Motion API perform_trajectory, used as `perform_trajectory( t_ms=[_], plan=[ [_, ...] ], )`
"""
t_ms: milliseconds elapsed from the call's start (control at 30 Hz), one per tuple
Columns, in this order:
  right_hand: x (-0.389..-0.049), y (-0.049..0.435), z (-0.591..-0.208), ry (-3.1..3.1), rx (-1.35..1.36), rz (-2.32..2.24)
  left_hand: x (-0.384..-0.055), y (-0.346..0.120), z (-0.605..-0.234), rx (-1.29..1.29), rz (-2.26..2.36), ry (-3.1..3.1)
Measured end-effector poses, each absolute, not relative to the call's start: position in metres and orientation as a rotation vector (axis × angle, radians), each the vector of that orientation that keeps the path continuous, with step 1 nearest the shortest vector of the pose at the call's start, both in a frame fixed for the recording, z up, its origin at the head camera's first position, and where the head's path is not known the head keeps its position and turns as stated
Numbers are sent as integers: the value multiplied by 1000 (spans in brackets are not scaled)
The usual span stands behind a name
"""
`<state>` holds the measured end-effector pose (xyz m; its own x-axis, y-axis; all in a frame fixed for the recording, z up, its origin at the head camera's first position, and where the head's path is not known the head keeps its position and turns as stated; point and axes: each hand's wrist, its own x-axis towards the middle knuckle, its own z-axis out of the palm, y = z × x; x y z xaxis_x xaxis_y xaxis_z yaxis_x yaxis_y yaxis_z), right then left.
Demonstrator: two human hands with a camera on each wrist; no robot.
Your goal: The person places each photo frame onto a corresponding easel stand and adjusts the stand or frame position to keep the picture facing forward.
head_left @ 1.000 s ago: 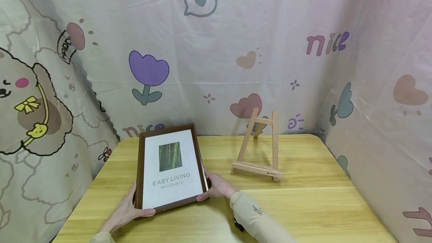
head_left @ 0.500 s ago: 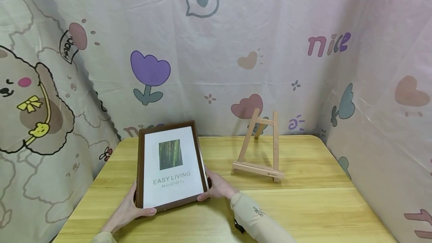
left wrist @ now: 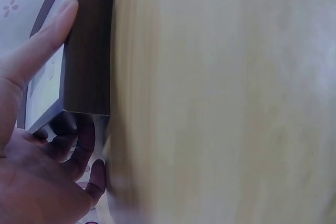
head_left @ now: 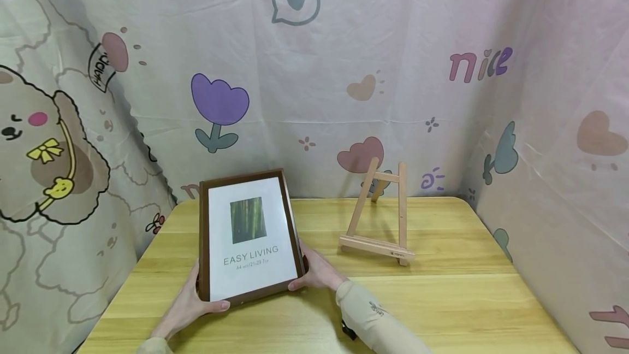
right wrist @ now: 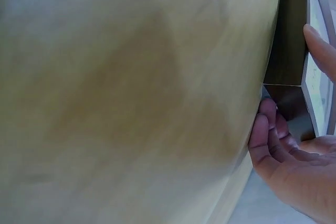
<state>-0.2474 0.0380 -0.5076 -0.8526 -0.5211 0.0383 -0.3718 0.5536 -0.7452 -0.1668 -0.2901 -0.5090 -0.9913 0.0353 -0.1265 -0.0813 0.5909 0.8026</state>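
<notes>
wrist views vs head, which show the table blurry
Left wrist: table grain soft, washed-out toward the right edge; right wrist: table blurred, broad darker shadow across its middle; head: table grain clearer, frame and its big lettering readable.

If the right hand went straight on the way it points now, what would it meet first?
Most likely the picture frame: in the head view the right hand points up and left into it, holding its lower right corner. How deep the hand reaches behind is hard to tell.
</notes>
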Motion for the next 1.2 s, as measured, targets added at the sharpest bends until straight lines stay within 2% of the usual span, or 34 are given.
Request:
perform_trajectory(
  t_ms=[500,1200],
  plan=[
    [-248,39,-506,2688,-796,-1183,-169,-284,-511,60,1461,2801],
    [-247,43,-505,2726,-753,-1253,-172,-276,-505,2,1417,2851]
  ],
)
